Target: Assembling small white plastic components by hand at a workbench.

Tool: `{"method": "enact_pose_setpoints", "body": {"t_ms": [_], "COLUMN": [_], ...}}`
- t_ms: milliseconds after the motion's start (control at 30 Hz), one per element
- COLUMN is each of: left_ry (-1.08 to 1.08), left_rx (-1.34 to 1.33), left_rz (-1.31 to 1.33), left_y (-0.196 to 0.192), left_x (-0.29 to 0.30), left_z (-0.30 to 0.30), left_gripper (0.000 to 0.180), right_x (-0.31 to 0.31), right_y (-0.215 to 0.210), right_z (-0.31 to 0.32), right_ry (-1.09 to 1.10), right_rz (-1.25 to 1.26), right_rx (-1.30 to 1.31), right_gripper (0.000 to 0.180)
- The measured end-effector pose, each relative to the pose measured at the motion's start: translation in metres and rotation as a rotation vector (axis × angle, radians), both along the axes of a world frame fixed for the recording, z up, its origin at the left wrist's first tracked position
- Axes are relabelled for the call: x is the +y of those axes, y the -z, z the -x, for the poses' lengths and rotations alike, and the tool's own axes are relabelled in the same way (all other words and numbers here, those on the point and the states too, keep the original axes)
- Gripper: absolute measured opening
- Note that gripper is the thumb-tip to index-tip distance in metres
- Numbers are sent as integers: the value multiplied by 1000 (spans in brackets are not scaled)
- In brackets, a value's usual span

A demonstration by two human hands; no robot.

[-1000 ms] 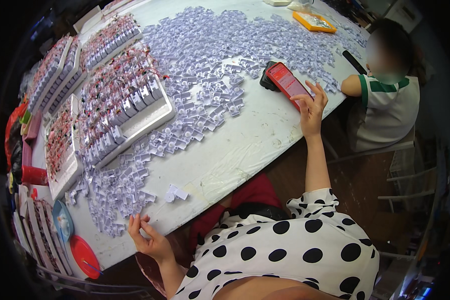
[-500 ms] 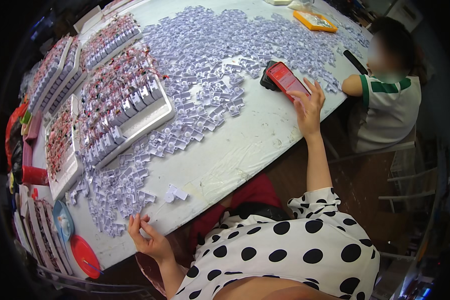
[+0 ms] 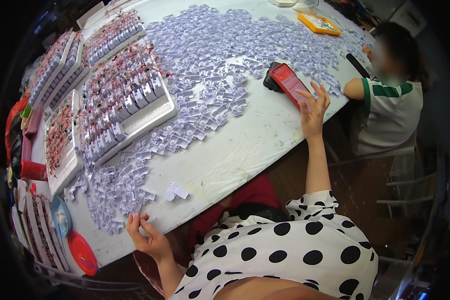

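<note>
My right hand is over the near end of a red phone with a lit screen, fingers apart. Whether a fingertip touches the screen I cannot tell. The phone leans on a small black object on the table. My left hand hovers at the table's near edge with loosely curled, parted fingers and nothing in it. Closest to it lies a heap of small pale-lilac plastic housings. One lone housing sits to the right of that heap.
White foam trays at the left hold rows of housings with red wires. A large spread of loose housings covers the far table. A yellow tray stands far right; a red plate lies near left. Another person sits at the right.
The view has shifted slightly. My right hand has drawn back a little toward me from the phone's screen. The person at the right has moved their head, and a hand now shows near it.
</note>
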State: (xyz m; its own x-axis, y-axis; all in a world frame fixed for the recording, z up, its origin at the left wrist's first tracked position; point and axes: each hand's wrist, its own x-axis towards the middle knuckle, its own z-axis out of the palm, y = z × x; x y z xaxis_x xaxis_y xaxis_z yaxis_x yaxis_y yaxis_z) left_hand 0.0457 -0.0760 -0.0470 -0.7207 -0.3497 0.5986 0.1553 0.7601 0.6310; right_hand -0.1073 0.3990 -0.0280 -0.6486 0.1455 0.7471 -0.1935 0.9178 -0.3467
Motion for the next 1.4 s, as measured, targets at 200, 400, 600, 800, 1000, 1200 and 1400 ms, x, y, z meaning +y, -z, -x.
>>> {"method": "enact_pose_setpoints", "body": {"t_ms": [200, 400, 600, 800, 1000, 1200, 1400], "left_ry": [2, 7, -2, 26, 10, 15, 2], "left_rx": [1, -2, -8, -24, -18, -10, 0], "left_rz": [3, -7, -29, -60, -40, -8, 11], "left_y": [0, -1, 1, 4, 7, 6, 2], "left_x": [1, 1, -1, -1, -2, -2, 1], "left_z": [1, 1, -1, -3, -3, -2, -1], "left_gripper": [22, 22, 23, 25, 25, 25, 24], "right_x": [6, 6, 3, 17, 17, 21, 15], "right_y": [12, 11, 13, 19, 20, 23, 21], "right_z": [6, 9, 10, 11, 11, 14, 12], "right_ry": [120, 228, 246, 219, 189, 179, 176], "right_rz": [35, 36, -4, -14, -3, -3, -4], "right_rx": [-69, -210, -209, -33, -16, 3, -11], "right_gripper": [48, 56, 56, 57, 57, 54, 51]}}
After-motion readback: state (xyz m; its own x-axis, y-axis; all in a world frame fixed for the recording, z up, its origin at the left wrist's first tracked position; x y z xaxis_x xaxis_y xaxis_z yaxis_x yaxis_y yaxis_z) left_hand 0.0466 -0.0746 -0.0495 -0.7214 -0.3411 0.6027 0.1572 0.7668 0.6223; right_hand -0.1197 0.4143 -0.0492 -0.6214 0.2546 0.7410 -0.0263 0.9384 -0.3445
